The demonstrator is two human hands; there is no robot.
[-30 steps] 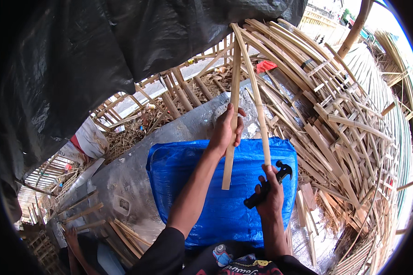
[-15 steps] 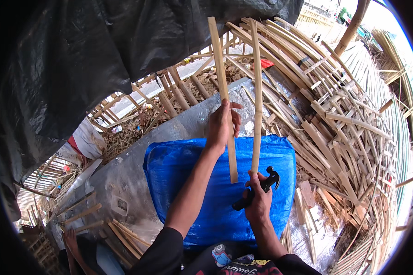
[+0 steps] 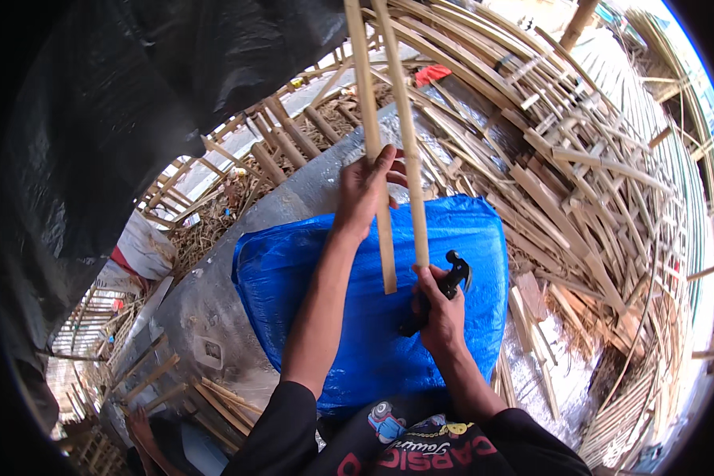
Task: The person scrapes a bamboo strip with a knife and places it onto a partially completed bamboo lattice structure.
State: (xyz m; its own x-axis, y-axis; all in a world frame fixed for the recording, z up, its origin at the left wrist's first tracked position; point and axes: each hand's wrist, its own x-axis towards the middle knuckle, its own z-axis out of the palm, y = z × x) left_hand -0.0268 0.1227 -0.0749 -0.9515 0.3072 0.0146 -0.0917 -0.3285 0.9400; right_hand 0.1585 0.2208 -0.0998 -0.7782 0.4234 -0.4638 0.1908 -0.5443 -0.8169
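Note:
My left hand (image 3: pixel 366 189) grips a long bamboo slat (image 3: pixel 370 143) that runs from above the blue sack up past the top edge. My right hand (image 3: pixel 439 308) holds the lower end of a second bamboo slat (image 3: pixel 403 119), close beside the first and nearly parallel to it. The same hand also clutches a black hammer (image 3: pixel 444 287), its head sticking out to the right. Both hands hover over a blue plastic-wrapped sack (image 3: pixel 309 278).
A big heap of bamboo slats and woven frames (image 3: pixel 579 159) fills the right and top. Silver sheeting (image 3: pixel 214 317) lies under the sack. A black tarp (image 3: pixel 135 79) hangs at upper left. More slats (image 3: pixel 214 393) lie at lower left, and a red item (image 3: pixel 432 73) sits at the top.
The two slats were crossed; now they stand nearly parallel and upright. My left hand swung its slat leftward, and my right hand shifted left with the hammer and its slat.

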